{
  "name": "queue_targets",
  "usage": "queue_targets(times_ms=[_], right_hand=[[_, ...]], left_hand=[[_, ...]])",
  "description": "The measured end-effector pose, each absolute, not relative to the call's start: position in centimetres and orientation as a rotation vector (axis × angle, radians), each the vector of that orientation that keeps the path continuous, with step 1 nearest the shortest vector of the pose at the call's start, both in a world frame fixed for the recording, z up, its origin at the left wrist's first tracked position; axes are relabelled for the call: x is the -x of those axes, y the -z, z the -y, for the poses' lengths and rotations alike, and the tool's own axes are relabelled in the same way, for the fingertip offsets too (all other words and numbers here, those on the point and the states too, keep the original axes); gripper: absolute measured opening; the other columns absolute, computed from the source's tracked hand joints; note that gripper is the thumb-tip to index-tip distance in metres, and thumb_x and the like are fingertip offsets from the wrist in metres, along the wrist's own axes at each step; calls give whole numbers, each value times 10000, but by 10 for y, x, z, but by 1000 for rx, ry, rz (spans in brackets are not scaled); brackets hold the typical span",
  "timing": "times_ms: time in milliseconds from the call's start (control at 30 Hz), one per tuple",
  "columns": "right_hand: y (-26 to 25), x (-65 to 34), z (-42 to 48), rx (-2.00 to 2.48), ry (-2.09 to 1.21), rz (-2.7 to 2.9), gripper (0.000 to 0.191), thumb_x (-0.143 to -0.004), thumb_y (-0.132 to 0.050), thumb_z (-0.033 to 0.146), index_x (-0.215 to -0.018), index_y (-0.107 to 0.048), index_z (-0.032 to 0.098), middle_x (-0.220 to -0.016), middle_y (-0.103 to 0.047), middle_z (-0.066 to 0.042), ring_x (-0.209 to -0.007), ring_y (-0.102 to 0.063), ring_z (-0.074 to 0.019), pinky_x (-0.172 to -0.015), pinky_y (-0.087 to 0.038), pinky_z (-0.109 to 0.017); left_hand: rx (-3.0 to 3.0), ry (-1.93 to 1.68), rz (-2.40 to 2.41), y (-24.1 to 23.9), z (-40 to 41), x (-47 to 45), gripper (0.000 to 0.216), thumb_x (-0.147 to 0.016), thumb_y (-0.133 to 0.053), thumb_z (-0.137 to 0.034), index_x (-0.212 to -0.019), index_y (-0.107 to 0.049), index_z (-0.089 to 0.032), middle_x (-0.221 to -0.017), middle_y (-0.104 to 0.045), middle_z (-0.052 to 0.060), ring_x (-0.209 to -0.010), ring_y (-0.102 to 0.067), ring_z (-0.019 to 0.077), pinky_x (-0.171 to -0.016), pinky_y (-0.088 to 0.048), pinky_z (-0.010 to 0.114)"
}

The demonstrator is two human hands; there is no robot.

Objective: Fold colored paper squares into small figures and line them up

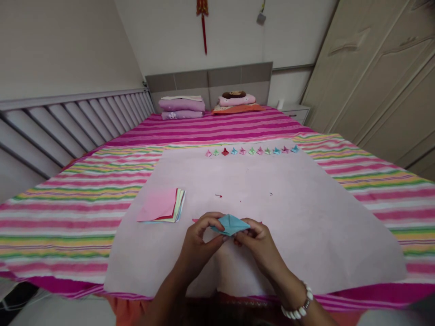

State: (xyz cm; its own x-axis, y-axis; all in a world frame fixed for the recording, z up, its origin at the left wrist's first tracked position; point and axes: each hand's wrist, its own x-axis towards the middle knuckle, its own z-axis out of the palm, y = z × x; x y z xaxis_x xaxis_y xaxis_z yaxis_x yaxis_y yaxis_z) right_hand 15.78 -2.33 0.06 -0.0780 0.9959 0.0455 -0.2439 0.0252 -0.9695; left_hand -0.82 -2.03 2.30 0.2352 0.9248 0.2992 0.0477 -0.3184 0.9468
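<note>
A folded blue origami paper (230,224), pointed at its ends, is held up between my two hands above the pale sheet. My left hand (203,235) pinches its left side, thumb below and fingers above. On the right side, my right hand (255,237) grips the other end, and a beaded bracelet (301,308) circles that wrist. Small bits of red show beside both hands, partly hidden behind the fingers.
A pale sheet (306,217) covers the striped bed. Left of my hands lies a stack of coloured paper squares (158,206). Several small folded paper pieces (252,151) form a row at the far edge. Small scraps (218,196) lie mid-sheet; folded bedding (181,105) sits by the headboard.
</note>
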Motion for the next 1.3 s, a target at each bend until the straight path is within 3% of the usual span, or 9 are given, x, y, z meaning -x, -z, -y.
queue_targets(times_ms=[233,433,633,833,933,1033,1133,1300], right_hand=[[-2,-157,25,912,-1385,1058,50,-661,-688,162,-625,-653,171,-515,-582,43,-482,-512,-92,-487,-406,-199],[0,-157,25,937,-1411,1038,61,-688,-678,191,-644,-643,166,-495,-596,37,-472,-529,-103,-486,-412,-207],[1,-156,25,875,-1438,1068,93,-720,-666,194,-639,-631,165,-494,-584,40,-477,-522,-99,-501,-408,-209],[0,-159,27,802,-1499,1090,18,-726,-660,172,-742,-656,165,-578,-616,23,-541,-543,-110,-549,-422,-220],[1,-161,29,695,-1563,1108,99,-749,-650,211,-839,-658,171,-651,-634,4,-618,-557,-126,-600,-434,-234],[0,-160,28,665,-1593,1095,164,-735,-692,275,-855,-648,172,-679,-608,4,-638,-539,-129,-586,-421,-233],[-2,-157,25,816,-1504,1085,197,-700,-750,309,-753,-627,164,-588,-543,37,-529,-467,-95,-502,-361,-209],[-4,-154,24,979,-1402,1058,295,-701,-749,372,-605,-560,166,-481,-478,57,-451,-397,-80,-449,-291,-209]], left_hand=[[-1654,-1124,-831,-24,19,9,218,-814,-556,-74,-848,-704,-231,-991,-644,41,-950,-595,172,-826,-445,283],[-1601,-1062,-766,-32,23,12,215,-841,-544,-154,-970,-698,-232,-1069,-604,63,-1007,-580,210,-856,-449,324],[-1550,-1142,-954,-34,23,1,120,-808,-625,-205,-721,-705,-183,-817,-642,42,-820,-603,176,-757,-458,288],[-1440,-1201,-1044,-30,21,-2,27,-710,-694,-158,-705,-673,-173,-753,-621,13,-701,-576,131,-633,-448,228],[-1397,-1212,-1084,-32,21,-1,45,-697,-702,-172,-721,-663,-176,-731,-620,1,-678,-577,123,-613,-454,217],[-1367,-1183,-1147,-32,22,-1,87,-693,-709,-195,-763,-658,-183,-712,-630,-7,-643,-579,122,-584,-461,216],[-1350,-1148,-1176,-30,24,-2,187,-695,-712,-211,-875,-667,-193,-776,-662,7,-684,-605,143,-611,-488,239],[-1191,-1172,-1045,-27,24,-6,607,-658,-755,-236,-1226,-544,-220,-993,-678,46,-854,-639,196,-735,-520,307]])
